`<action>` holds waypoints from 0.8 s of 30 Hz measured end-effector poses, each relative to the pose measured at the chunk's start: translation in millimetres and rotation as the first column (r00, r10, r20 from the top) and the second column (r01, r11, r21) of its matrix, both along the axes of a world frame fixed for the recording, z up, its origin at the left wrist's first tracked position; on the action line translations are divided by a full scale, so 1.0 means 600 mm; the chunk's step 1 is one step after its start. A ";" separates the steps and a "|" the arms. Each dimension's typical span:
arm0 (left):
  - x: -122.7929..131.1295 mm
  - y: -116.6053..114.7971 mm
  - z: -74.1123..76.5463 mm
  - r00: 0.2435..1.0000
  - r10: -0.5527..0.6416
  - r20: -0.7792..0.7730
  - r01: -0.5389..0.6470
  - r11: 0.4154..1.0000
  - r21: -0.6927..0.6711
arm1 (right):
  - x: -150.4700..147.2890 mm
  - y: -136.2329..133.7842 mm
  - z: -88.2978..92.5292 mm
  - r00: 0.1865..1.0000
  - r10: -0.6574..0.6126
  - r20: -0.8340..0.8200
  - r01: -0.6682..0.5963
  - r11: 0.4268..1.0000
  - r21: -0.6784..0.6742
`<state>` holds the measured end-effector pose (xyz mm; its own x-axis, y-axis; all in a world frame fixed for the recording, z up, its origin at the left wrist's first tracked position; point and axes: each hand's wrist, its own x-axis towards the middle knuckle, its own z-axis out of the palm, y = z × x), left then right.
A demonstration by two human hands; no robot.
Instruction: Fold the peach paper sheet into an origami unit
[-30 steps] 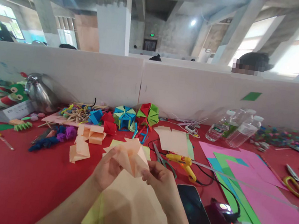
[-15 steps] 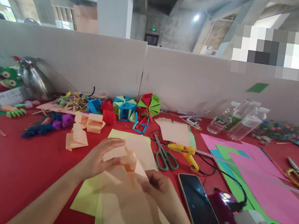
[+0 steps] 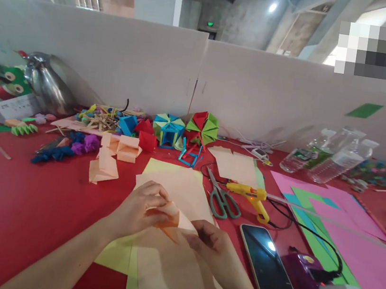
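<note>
Between my two hands is a folded piece of peach paper (image 3: 184,223), held just above the sheets on the table. My left hand (image 3: 144,209) is closed on its left end, thumb and fingers pinching the fold. At its right end, my right hand (image 3: 210,242) pinches the paper between thumb and fingers. Beneath both hands lie large peach sheets (image 3: 167,275) on top of yellow sheets (image 3: 116,253). Several folded peach paper pieces (image 3: 105,169) stand to the left, beyond my left hand.
Right of the sheets lie green-handled scissors (image 3: 223,201), a yellow glue gun (image 3: 250,195), a phone (image 3: 270,275) and a purple power socket (image 3: 306,280). Folded paper models (image 3: 168,131) stand by the white partition (image 3: 125,63). Bottles (image 3: 338,157) and pink paper (image 3: 352,238) are at the right.
My left fingers have come down and closed on the folded paper's left end. My right hand keeps its pinch. The whole view has shifted slightly.
</note>
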<state>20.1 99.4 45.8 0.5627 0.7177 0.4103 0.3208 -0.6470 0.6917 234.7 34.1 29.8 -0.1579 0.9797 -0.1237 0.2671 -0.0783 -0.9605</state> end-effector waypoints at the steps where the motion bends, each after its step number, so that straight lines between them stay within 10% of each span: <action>1: 0.001 -0.001 0.001 1.000 -0.024 0.001 0.024 0.998 -0.051 | 0.000 -0.001 0.001 1.000 0.000 0.000 0.000 1.000 -0.006; 11: 0.010 -0.013 -0.003 0.964 0.095 0.249 0.063 0.828 -0.557 | -0.001 -0.022 0.023 0.983 -0.140 -0.117 0.146 0.988 0.049; 24: 0.007 -0.011 -0.020 0.952 0.037 0.305 0.183 0.726 -0.662 | -0.012 -0.027 0.024 0.962 -0.261 0.075 0.234 0.937 0.258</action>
<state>24.4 92.7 33.5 0.5662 0.8239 -0.0231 0.0165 0.0167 0.9997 227.3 17.6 44.3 0.0941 0.9881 0.1220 0.3712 0.0789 -0.9252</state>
